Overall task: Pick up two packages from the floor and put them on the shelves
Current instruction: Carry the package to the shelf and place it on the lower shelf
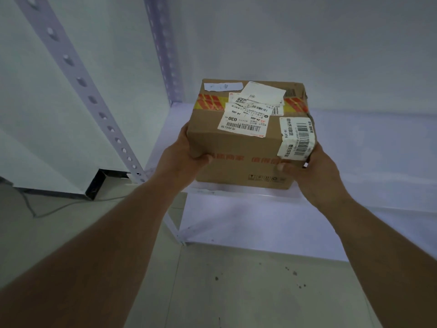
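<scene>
A brown cardboard package (238, 147), with white shipping labels and a band of red and yellow tape on top, sits at the front edge of a white shelf board (369, 147). My left hand (186, 155) grips its near left corner. My right hand (316, 171) grips its near right corner, thumb on the front face. Whether the box's base fully rests on the board is hidden. No second package is in view.
White perforated shelf uprights (78, 79) rise at the left, another stands in the back corner (170, 65). A lower shelf board (260, 221) lies beneath. The tiled floor (236, 292) has dark specks; a grey cable (47, 209) runs along the left wall.
</scene>
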Tool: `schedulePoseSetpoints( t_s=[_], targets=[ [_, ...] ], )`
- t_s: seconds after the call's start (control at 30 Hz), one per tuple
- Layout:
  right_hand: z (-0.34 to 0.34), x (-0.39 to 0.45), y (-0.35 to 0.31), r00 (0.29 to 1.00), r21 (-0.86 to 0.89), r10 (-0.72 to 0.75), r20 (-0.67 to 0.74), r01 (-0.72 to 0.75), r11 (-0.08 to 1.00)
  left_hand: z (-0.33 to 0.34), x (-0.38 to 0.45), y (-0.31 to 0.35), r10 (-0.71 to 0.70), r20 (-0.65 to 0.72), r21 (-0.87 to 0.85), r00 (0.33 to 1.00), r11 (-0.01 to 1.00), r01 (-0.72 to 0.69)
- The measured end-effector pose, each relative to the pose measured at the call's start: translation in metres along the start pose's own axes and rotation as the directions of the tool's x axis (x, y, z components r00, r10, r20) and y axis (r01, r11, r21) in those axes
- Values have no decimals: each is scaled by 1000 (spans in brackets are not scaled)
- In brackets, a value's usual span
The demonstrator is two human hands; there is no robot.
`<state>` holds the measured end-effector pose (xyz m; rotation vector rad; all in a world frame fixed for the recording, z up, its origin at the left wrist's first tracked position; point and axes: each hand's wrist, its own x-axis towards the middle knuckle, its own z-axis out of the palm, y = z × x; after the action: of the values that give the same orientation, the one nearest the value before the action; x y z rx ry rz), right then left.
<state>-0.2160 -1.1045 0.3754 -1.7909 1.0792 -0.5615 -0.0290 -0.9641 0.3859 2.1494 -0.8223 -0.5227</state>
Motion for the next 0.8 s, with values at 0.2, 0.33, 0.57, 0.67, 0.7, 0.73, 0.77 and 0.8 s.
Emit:
schedulePoseSetpoints(
  t_s=[0.2,0.33,0.57,0.67,0.7,0.73,0.77,0.8],
  targets=[
    [-1,13,1,1000,-18,-23,2,23,1000,1,10,4,6,-4,-2,1000,1000,-6],
    [0,14,2,1000,-3,-16,-1,16,1000,1,9,6,7,0,-24,1000,1000,-7],
    [0,-2,0,999,-121,36,-35,-40,992,2,-20,1,-31,10,-175,999,984,32],
    [10,-35,-3,994,-187,31,-100,-49,981,1,-50,-10,-86,-63,-288,994,956,65],
    [16,-48,-4,991,-200,2,-132,-28,979,0,-63,-14,-110,-96,-327,989,942,73],
    [23,-63,-5,988,-211,-21,-154,-12,977,0,-77,-19,-141,-123,-366,982,926,87],
    [32,-77,-5,988,-216,-28,-153,-6,976,-1,-91,-25,-177,-142,-402,974,909,106],
    [44,-91,-6,991,-213,-26,-128,-2,977,-3,-106,-32,-213,-154,-437,965,891,127]
  ],
)
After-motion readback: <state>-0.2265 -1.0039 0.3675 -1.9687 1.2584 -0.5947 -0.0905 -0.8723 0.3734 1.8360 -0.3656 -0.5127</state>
